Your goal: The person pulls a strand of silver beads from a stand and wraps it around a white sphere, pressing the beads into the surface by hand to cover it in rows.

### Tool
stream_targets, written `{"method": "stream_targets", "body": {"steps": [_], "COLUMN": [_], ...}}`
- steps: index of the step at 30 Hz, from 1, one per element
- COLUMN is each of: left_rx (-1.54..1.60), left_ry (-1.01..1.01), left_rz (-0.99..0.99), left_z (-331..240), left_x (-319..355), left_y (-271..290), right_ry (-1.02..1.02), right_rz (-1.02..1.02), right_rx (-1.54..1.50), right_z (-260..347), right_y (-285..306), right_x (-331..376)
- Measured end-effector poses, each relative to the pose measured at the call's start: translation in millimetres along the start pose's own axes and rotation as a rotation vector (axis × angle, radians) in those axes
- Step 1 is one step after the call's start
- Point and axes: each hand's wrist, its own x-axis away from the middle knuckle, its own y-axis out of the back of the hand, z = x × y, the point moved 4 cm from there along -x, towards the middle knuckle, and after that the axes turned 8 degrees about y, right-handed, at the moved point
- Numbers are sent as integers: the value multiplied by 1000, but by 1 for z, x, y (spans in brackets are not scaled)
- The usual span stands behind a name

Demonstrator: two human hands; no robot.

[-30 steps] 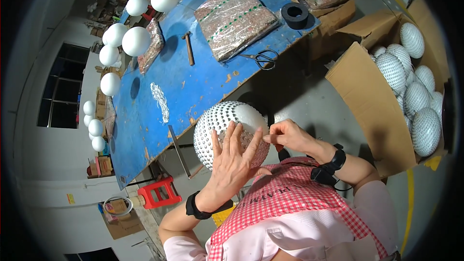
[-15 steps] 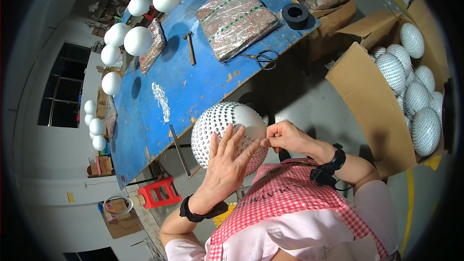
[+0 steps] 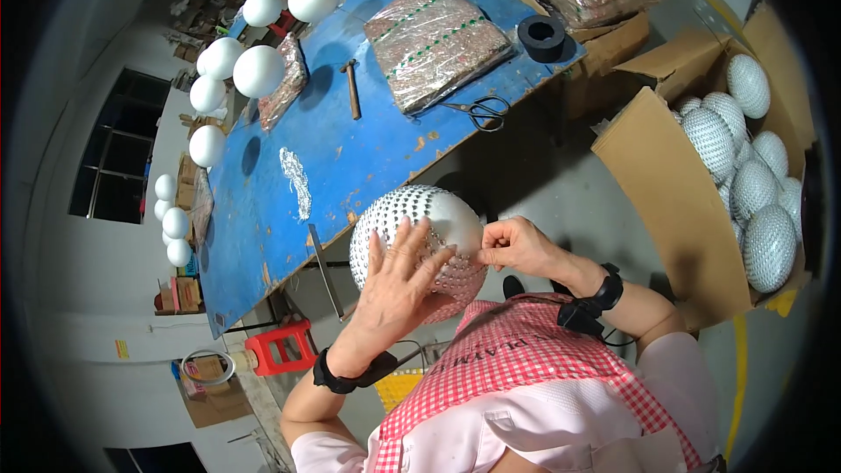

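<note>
A large white ball [image 3: 455,219] is held in front of my apron, below the table's near edge. Rows of small silver studs cover most of it; a smooth bare patch shows at its upper right. My left hand [image 3: 394,280] lies over the ball's lower left side, fingers spread on the studs. At the ball's right edge my right hand [image 3: 519,245] is closed in a pinch, thumb and index finger against the surface. Whatever is between those fingertips is too small to make out.
On the blue table [image 3: 342,171] lie a silvery studded strip [image 3: 296,182], a hammer [image 3: 351,89], scissors [image 3: 482,112], a black tape roll [image 3: 541,38] and a wrapped pack [image 3: 438,44]. White balls [image 3: 258,72] hang at left. A carton [image 3: 657,201] of studded egg shapes [image 3: 769,247] stands right.
My left hand has slid a little left on the ball, so its fingertips are farther from my right hand. My right hand stays pinched at the ball's right edge.
</note>
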Motion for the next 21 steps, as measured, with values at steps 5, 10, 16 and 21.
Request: {"method": "stream_targets", "body": {"steps": [5, 10, 16, 21], "left_rx": [22, 118, 13, 78], "left_ry": [22, 60, 59, 51], "left_rz": [-88, -101, -107, -97], "left_z": [10, 3, 5, 9], "left_x": [11, 15, 15, 17], "left_y": [14, 3, -1, 5], "right_ry": [-51, -64, -157, -90], "right_rz": [17, 5, -34, -64], "right_rx": [-40, 76, 157, -39], "right_z": [15, 24, 28, 20], "right_y": [-11, -16, -14, -14], "right_x": [2, 3, 11, 13]}}
